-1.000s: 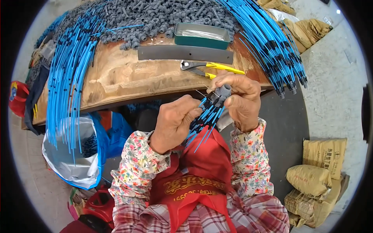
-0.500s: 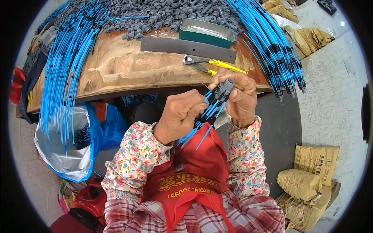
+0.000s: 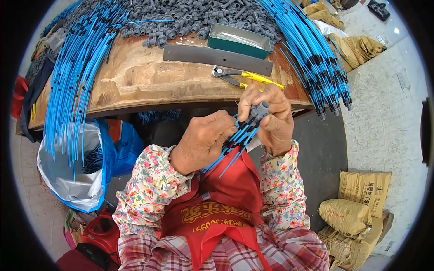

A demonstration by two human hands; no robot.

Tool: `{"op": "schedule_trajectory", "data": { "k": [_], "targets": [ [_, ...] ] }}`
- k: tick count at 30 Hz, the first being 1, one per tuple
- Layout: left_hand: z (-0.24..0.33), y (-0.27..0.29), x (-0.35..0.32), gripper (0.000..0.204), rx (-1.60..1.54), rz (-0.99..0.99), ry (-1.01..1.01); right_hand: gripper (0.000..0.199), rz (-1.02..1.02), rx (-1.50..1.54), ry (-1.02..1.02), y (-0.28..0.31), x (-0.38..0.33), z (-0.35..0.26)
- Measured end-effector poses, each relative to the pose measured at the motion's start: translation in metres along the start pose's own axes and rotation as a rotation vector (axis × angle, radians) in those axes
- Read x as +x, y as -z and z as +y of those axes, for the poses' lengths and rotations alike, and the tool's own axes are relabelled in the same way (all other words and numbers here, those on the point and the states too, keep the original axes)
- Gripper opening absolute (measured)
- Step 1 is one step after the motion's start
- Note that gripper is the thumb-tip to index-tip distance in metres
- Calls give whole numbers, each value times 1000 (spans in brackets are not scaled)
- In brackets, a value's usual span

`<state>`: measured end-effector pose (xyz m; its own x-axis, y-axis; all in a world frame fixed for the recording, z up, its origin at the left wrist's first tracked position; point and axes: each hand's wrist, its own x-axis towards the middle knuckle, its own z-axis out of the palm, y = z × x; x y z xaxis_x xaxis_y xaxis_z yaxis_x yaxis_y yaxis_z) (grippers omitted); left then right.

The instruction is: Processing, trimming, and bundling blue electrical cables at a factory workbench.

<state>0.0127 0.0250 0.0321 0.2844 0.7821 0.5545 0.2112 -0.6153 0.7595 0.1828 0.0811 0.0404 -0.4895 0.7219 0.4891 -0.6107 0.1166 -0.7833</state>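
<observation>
Between my hands, over my lap, is a grey plastic fitting (image 3: 261, 108) with several thin blue tubes (image 3: 231, 157) fanning down to the left from it, black pieces along them. My right hand (image 3: 271, 118) is closed round the fitting, thumb on one side and fingers on the other. My left hand (image 3: 205, 139) is closed on the blue tubes a little below the fitting. A thin pale tip shows between the hands; what it belongs to is too small to tell. Just beyond my right hand lie pliers (image 3: 242, 77) with yellow handles on the wooden table (image 3: 149, 86).
A dark flat bar (image 3: 217, 58) and a green tin (image 3: 239, 41) lie behind the pliers, before a heap of grey fittings (image 3: 190, 16). Blue tube bundles overhang the table at left (image 3: 74, 95) and right (image 3: 312, 54). An open sack (image 3: 74, 187) stands at the left, brown bags (image 3: 348, 217) at the right.
The view has shifted slightly. Both hands still hold the fitting and tubes; my right fingers have moved a little around the fitting.
</observation>
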Motion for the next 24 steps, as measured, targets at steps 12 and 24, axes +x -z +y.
{"op": "schedule_trajectory", "data": {
  "k": [12,24],
  "targets": [
    [-3,-7,-16,41,191,620,111,27,364,-711,-100,-72,21,23],
    [-30,-13,-26,19,-520,842,279,46,420,-1150,299,-120,19,52]
  ]
}}
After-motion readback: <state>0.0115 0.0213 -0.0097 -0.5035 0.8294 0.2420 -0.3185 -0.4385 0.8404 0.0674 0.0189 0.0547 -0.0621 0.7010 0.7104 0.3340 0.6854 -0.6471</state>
